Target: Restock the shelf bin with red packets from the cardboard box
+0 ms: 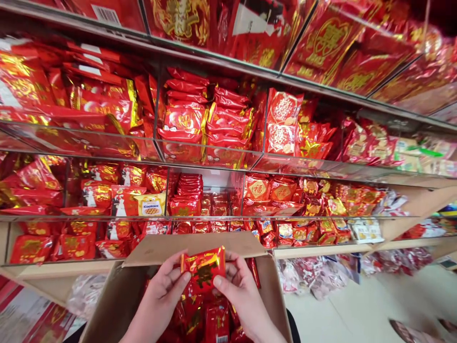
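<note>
Above an open carton (102, 305), one red packet (204, 267) was held two-handed

From where I stood, the left hand (162, 288) pinched the packet's left edge, thumb in front; the right hand (243, 290) gripped its right edge likewise; the packet was tilted slightly, dark gold print facing the person, just above more red packs (217, 323) inside the carton; behind stood shelves (71, 269) of red goods, one white-and-yellow Cookies pack (151, 206) among them; plastic bags (314, 277) lay below, to the right.
</note>
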Motion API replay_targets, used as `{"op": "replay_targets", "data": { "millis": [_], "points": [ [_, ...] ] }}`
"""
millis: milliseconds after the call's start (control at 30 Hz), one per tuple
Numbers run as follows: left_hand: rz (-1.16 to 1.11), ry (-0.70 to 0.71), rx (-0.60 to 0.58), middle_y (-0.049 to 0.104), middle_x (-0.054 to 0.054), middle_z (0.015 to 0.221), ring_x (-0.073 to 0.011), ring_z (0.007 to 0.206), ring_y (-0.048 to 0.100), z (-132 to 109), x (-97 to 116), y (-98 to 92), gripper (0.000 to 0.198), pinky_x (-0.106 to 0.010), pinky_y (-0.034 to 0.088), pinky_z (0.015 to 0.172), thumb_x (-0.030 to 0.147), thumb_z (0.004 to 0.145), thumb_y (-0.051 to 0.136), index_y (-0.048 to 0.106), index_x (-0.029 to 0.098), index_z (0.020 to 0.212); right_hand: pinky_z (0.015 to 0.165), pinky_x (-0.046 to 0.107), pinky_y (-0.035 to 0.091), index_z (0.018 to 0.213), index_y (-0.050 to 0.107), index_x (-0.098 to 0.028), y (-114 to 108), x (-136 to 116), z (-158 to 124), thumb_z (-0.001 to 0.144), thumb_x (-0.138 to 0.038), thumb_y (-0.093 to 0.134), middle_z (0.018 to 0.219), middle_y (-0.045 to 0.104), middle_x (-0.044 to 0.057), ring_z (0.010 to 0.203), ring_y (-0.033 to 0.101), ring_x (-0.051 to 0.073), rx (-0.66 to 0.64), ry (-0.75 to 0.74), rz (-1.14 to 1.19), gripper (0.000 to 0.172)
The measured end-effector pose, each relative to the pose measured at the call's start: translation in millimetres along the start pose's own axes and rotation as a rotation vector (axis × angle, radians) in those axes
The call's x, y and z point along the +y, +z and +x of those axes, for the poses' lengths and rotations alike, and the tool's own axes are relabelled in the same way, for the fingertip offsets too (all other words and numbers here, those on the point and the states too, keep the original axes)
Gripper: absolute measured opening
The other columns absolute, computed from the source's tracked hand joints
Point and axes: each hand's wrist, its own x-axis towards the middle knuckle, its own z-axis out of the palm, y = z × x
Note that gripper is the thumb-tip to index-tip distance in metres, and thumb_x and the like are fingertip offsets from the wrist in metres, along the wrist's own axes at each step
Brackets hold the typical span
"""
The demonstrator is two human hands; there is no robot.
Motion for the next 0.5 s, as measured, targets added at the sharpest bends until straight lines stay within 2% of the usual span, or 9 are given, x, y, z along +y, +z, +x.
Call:
{"op": "replay_targets", "data": {
  "millis": [67, 133, 200, 267, 333, 400, 433, 500],
  "points": [
    [-0.015, 0.034, 0.039, 0.070, 0.001, 0.099, -0.0181, 0.085, 0.065, -1.4, -2.4, 2.9, 0.052, -0.023, 0.052, 0.062, 0.045, 0.071, 0.061, 0.035, 0.029, 0.113, 0.066, 0.030, 0.048, 0.099, 0.053, -0.022, 4.8, 7.7, -1.3, 0.061, -0.027, 0.074, 0.088, 0.065, 0.002, 0.077, 0.061, 0.017, 0.018, 0.048, 0.027, 0.044],
    [-0.012, 0.054, 0.009, 0.069, 0.001, 0.099, -0.0192, 0.088, 0.064, -1.9, -4.5, 3.8, 0.044, -0.026, 0.053, 0.067, 0.044, 0.072, 0.059, 0.037, 0.028, 0.107, 0.069, 0.032, 0.048, 0.092, 0.055, -0.020, 7.7, 14.6, -1.6, 0.059, -0.028, 0.075, 0.085, 0.066, 0.003, 0.075, 0.061, 0.018, 0.059, 0.066, 0.011, 0.040],
    [0.058, 0.108, -0.035, 0.067, -0.001, 0.100, -0.0197, 0.092, 0.062, 1.0, -4.6, -1.3, 0.040, -0.030, 0.051, 0.077, 0.043, 0.073, 0.058, 0.039, 0.027, 0.104, 0.072, 0.032, 0.048, 0.088, 0.054, -0.019, 8.3, 13.8, 0.9, 0.060, -0.029, 0.073, 0.083, 0.067, 0.003, 0.077, 0.062, 0.018, 0.111, 0.021, -0.040, 0.035],
    [0.254, 0.228, 0.025, 0.064, -0.003, 0.104, -0.0193, 0.095, 0.060, 9.1, -1.4, -13.8, 0.037, -0.032, 0.048, 0.085, 0.042, 0.076, 0.054, 0.040, 0.026, 0.106, 0.072, 0.031, 0.048, 0.085, 0.051, -0.020, 8.7, 0.5, 8.6, 0.064, -0.027, 0.068, 0.083, 0.066, 0.003, 0.077, 0.062, 0.017, 0.125, -0.075, -0.153, 0.028],
    [0.579, 0.387, 0.145, 0.061, -0.005, 0.105, -0.0198, 0.097, 0.058, 21.9, 4.8, -31.9, 0.032, -0.034, 0.044, 0.089, 0.039, 0.078, 0.051, 0.045, 0.024, 0.106, 0.066, 0.029, 0.048, 0.086, 0.047, -0.021, 12.1, -23.5, 23.5, 0.068, -0.026, 0.063, 0.082, 0.065, 0.002, 0.072, 0.062, 0.017, 0.117, -0.199, -0.356, 0.024],
    [0.915, 0.503, 0.194, 0.062, -0.006, 0.101, -0.0208, 0.096, 0.056, 36.7, 12.3, -50.8, 0.025, -0.035, 0.041, 0.090, 0.037, 0.080, 0.047, 0.052, 0.022, 0.099, 0.060, 0.028, 0.048, 0.093, 0.044, -0.021, 19.9, -51.3, 45.8, 0.071, -0.025, 0.057, 0.082, 0.064, 0.003, 0.067, 0.061, 0.016, 0.130, -0.339, -0.642, 0.026],
    [1.049, 0.515, 0.175, 0.063, -0.007, 0.098, -0.0209, 0.095, 0.056, 43.7, 15.7, -59.2, 0.024, -0.035, 0.040, 0.090, 0.036, 0.081, 0.044, 0.055, 0.021, 0.096, 0.059, 0.028, 0.047, 0.098, 0.043, -0.020, 25.2, -63.9, 59.1, 0.072, -0.024, 0.055, 0.081, 0.063, 0.003, 0.065, 0.061, 0.017, 0.159, -0.400, -0.812, 0.029],
    [1.214, 0.452, 0.122, 0.064, -0.007, 0.095, -0.0209, 0.094, 0.057, 55.1, 20.6, -71.7, 0.026, -0.032, 0.041, 0.087, 0.037, 0.083, 0.038, 0.057, 0.020, 0.092, 0.059, 0.030, 0.046, 0.107, 0.040, -0.016, 36.7, -82.7, 89.2, 0.074, -0.021, 0.052, 0.079, 0.063, 0.006, 0.067, 0.061, 0.020, 0.243, -0.468, -1.187, 0.035]
  ]
}}
